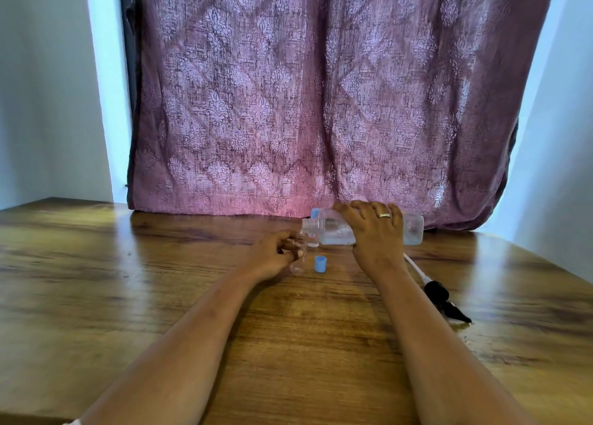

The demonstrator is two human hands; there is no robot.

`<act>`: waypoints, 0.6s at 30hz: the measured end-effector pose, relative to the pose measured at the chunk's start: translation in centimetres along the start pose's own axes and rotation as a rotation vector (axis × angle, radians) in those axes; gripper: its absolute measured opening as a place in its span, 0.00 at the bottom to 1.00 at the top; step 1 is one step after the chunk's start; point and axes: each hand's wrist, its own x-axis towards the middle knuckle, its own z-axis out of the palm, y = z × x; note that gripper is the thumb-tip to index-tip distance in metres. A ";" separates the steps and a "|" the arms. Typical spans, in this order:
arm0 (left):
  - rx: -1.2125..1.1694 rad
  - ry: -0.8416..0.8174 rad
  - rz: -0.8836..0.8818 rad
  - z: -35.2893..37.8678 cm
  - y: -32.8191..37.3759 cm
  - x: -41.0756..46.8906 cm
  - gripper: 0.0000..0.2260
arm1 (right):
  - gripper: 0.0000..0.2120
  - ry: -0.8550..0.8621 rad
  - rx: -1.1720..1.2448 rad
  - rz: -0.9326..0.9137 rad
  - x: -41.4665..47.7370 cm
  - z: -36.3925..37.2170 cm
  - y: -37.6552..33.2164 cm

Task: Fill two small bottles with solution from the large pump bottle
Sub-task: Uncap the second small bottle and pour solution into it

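My right hand [375,232] grips the large clear bottle [412,229], tipped on its side with its open neck [308,224] pointing left. My left hand [274,253] holds a small clear bottle [298,261] upright on the table, just below that neck. A second small bottle [313,238] with a blue cap [315,213] stands right behind it, partly hidden by the large bottle. A loose blue cap [320,263] rests on the table beside the held bottle. The black pump head with its white tube [444,299] lies on the table to the right.
The wooden table [160,280] stretches wide to the left and toward me. A pink patterned curtain [321,104] hangs at the table's far edge, directly behind the bottles. A wet patch [462,327] shows near the pump nozzle.
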 end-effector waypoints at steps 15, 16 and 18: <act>-0.004 -0.004 -0.025 0.1 -0.5 0.3 0.18 | 0.38 -0.015 -0.009 -0.003 0.0 0.0 0.1; -0.003 -0.005 -0.026 0.1 -0.5 0.4 0.18 | 0.38 -0.015 -0.010 -0.005 0.1 0.0 0.1; 0.008 -0.002 -0.025 0.1 -0.6 0.4 0.18 | 0.37 -0.012 -0.006 -0.005 0.1 0.1 0.1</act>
